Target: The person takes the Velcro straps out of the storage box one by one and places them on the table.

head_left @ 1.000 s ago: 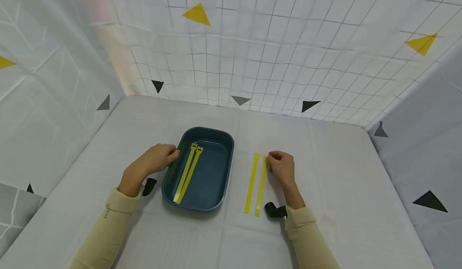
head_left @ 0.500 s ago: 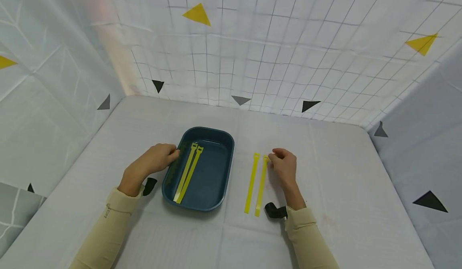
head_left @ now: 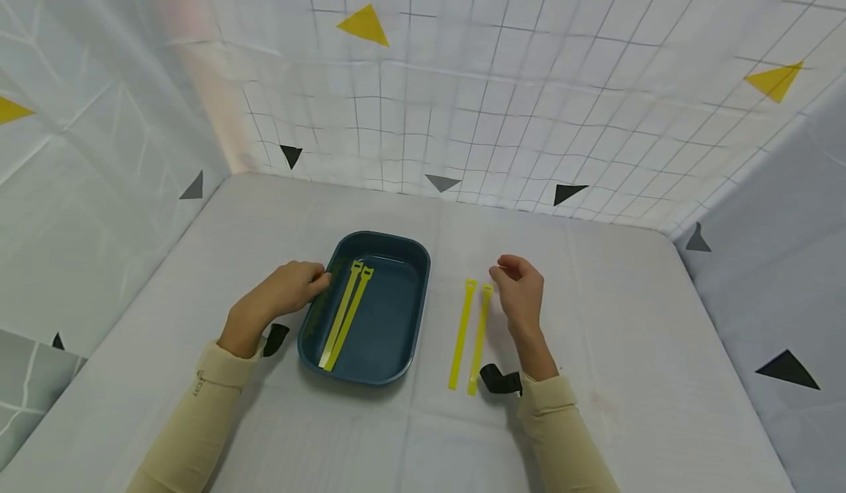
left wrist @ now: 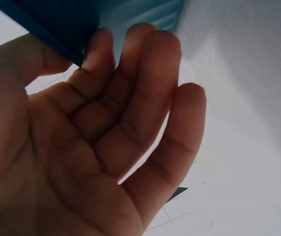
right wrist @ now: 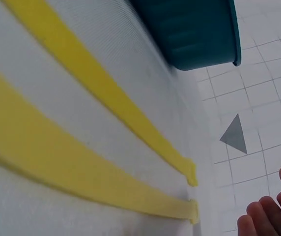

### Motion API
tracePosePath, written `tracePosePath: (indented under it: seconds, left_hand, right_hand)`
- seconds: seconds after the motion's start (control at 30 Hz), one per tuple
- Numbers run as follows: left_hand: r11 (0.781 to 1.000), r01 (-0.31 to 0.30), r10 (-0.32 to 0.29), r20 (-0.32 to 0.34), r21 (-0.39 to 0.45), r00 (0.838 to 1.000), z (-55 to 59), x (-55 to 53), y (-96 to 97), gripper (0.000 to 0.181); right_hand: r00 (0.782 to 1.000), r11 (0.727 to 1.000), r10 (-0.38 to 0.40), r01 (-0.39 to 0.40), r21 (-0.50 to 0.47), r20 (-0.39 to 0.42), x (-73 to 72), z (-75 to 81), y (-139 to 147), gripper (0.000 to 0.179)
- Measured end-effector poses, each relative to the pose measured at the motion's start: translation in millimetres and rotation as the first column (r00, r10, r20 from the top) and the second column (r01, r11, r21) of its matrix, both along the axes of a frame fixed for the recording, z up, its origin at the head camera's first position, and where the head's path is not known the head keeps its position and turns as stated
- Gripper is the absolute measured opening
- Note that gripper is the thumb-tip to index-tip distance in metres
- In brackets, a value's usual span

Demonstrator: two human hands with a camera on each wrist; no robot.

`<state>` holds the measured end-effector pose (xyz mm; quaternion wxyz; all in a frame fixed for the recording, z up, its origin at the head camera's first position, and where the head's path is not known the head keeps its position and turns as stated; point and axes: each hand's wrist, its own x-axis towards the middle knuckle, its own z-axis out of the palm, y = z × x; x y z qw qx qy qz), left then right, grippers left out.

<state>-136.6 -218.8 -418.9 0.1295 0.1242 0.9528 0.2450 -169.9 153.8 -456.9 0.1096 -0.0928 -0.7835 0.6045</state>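
Observation:
My left hand (head_left: 284, 291) grips the left rim of a dark teal plastic basin (head_left: 386, 324); in the left wrist view its fingers (left wrist: 145, 88) curl against the basin's outer wall (left wrist: 140, 14). Inside the basin, two yellow cable straps (head_left: 350, 313) with slotted heads lie nearly side by side. On the table to the right lie two more, a left strap (head_left: 462, 333) and a right strap (head_left: 481, 331), roughly parallel and apart. My right hand (head_left: 522, 294) hovers just beyond the right strap's head, fingers loosely bent and holding nothing. The right wrist view shows both table straps (right wrist: 101, 81) close up.
A white cloth covers the table (head_left: 628, 331). Behind it hangs a white gridded sheet (head_left: 515, 111) with yellow, black and grey triangles. Sheets also stand at the left and right sides. A black wrist camera mount (head_left: 500, 379) sits by the right cuff, close to the right strap's lower end.
My right hand has let go of the right strap's head and moved slightly up and away from it. The left hand, the basin and the straps in it stay put.

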Motion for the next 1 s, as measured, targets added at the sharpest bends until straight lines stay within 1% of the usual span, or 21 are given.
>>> tracePosePath:
  seconds: [0.13, 0.27, 0.5, 0.77, 1.0]
  left_hand:
    - [1.0, 0.004, -0.004, 0.001, -0.002, 1.0, 0.4, -0.5, 0.5, 0.033]
    - [1.0, -0.001, 0.001, 0.011, -0.005, 1.0, 0.7, -0.4, 0.5, 0.033]
    - [1.0, -0.009, 0.009, 0.007, -0.014, 1.0, 1.1, 0.3, -0.4, 0.032]
    - [1.0, -0.013, 0.013, 0.012, -0.003, 1.0, 1.8, 0.7, -0.2, 0.032]
    - [1.0, -0.006, 0.006, 0.012, -0.004, 1.0, 2.9, 0.2, 0.2, 0.033]
  right_hand:
    - [1.0, 1.0, 0.002, -0.003, -0.026, -0.026, 1.5, 5.5, -2.6, 0.03]
    - [0.999, 0.999, 0.006, -0.007, -0.037, -0.035, 2.7, 9.5, -5.0, 0.03]
    - [0.995, 0.993, 0.069, -0.076, -0.094, -0.072, 6.8, 18.1, -14.1, 0.028]
    - [0.988, 0.984, 0.131, -0.14, -0.11, -0.086, 10.0, 27.8, -27.6, 0.026]
    - [0.976, 0.975, 0.19, -0.201, -0.095, -0.109, 10.8, 36.4, -40.0, 0.025]
